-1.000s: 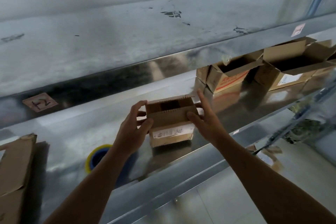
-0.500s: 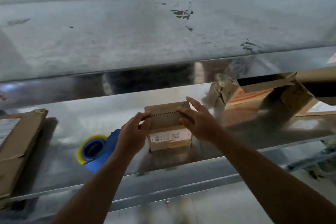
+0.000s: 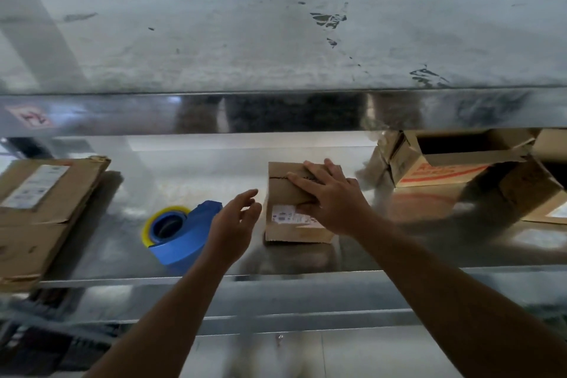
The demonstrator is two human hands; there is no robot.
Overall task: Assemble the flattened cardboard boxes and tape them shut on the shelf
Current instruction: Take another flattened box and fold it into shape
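Observation:
A small brown cardboard box (image 3: 283, 193) with a white label stands on the shiny metal shelf (image 3: 214, 267), its top flaps folded down. My right hand (image 3: 329, 198) lies flat on those flaps and presses them closed. My left hand (image 3: 234, 222) hovers just left of the box, fingers apart and holding nothing. A blue tape dispenser (image 3: 181, 236) with a yellow-rimmed roll lies on the shelf close beside my left hand.
Flattened cardboard boxes (image 3: 40, 212) lie stacked at the shelf's left end. Open assembled boxes (image 3: 441, 166) stand at the right, one with red print. The upper shelf's metal lip (image 3: 276, 110) hangs low over the work space.
The flaps went from open to folded shut. My left hand has let go of the box and moved left toward the tape dispenser, while my right hand stays pressed on top.

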